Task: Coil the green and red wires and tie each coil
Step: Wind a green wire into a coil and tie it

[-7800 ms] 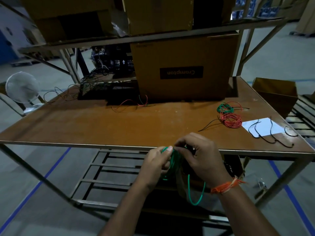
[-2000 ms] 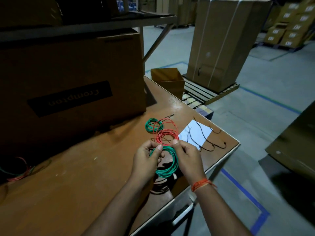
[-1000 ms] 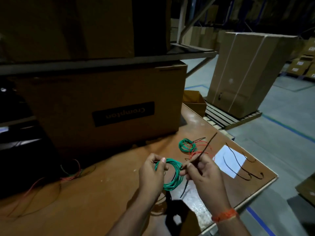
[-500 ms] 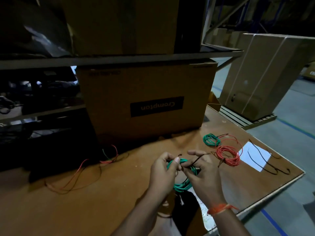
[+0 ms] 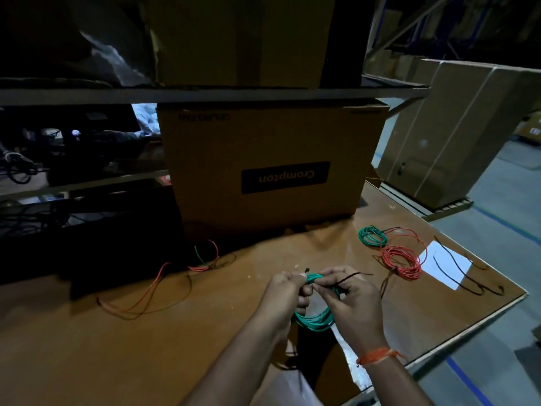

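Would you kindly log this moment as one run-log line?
stage: tying green wire coil | left hand: grips coil | right hand: pinches thin black tie | done: green and red coils on brown table

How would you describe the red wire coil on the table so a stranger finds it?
Start at the big brown Crompton cardboard box and go right along the wooden table. The red wire coil lies flat there, between a smaller green wire coil and a white paper sheet.

Dim scene, black shadows left, wide-angle edge warping
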`<action>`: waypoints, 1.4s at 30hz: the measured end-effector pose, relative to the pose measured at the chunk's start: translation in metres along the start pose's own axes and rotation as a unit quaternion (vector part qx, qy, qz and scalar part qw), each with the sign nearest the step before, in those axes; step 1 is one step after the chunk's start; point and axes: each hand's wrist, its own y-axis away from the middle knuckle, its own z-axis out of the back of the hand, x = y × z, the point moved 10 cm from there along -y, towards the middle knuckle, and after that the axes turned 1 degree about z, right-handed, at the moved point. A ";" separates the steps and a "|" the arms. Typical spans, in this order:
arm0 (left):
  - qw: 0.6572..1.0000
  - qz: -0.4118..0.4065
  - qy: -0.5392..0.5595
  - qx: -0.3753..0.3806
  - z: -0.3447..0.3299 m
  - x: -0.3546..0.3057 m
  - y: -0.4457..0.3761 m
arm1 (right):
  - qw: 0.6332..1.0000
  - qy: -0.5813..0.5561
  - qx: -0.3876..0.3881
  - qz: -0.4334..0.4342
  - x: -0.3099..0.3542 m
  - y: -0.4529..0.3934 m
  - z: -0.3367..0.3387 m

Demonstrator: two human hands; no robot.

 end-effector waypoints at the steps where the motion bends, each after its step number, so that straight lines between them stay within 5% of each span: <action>1: 1.000 0.017 0.016 0.001 0.000 0.001 0.000 | 1.000 -0.002 0.002 0.000 0.001 0.000 -0.001; 11: 0.997 0.030 0.023 -0.067 0.002 0.006 -0.015 | 0.999 -0.031 0.019 -0.030 -0.006 -0.007 -0.002; 25: 0.995 -0.040 -0.090 -0.027 -0.029 -0.013 -0.033 | 0.994 0.002 0.042 -0.099 -0.031 -0.027 0.018; 33: 0.986 -0.068 -0.132 -0.077 -0.032 -0.022 -0.041 | 0.985 -0.105 0.020 -0.137 -0.033 -0.043 0.028; 37: 0.981 -0.077 -0.150 -0.097 -0.029 -0.021 -0.047 | 0.950 -0.244 -0.017 -0.197 -0.033 -0.050 0.039; 42: 0.977 -0.089 -0.170 -0.087 -0.037 -0.019 -0.051 | 0.944 -0.243 -0.034 -0.222 -0.037 -0.049 0.046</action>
